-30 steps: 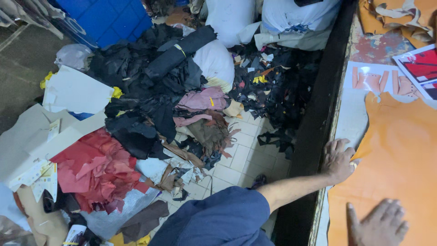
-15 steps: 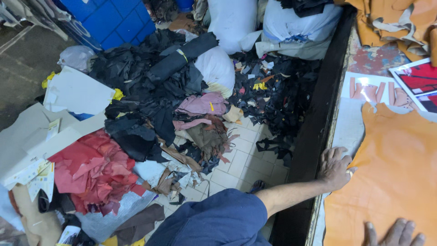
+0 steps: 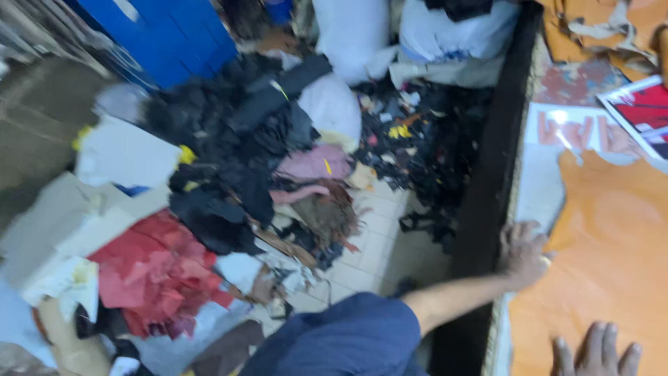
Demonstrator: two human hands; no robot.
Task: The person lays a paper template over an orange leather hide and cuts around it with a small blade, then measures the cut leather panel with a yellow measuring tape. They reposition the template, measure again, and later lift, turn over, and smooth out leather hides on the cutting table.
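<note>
A large orange leather sheet (image 3: 612,237) lies flat on a worktable at the right. My left hand (image 3: 523,252) rests palm down at the sheet's left edge, near the table's dark rim (image 3: 487,174), with the fingers spread. My right hand (image 3: 597,351) lies flat on the sheet at the bottom edge of the view, only its fingers showing. Neither hand holds anything. My blue sleeve (image 3: 348,341) fills the bottom middle.
The tiled floor (image 3: 376,257) left of the table is heaped with black scraps (image 3: 229,160), red leather (image 3: 153,271), pink pieces (image 3: 313,167) and white sheets (image 3: 125,153). Blue crates (image 3: 174,35) and white sacks (image 3: 348,35) stand at the back. Orange offcuts (image 3: 591,28) and a red printed sheet (image 3: 643,111) lie farther along the table.
The view has shifted and blurred slightly. My right hand has slid lower in view, so less of it shows. My left hand stays at the sheet's edge.
</note>
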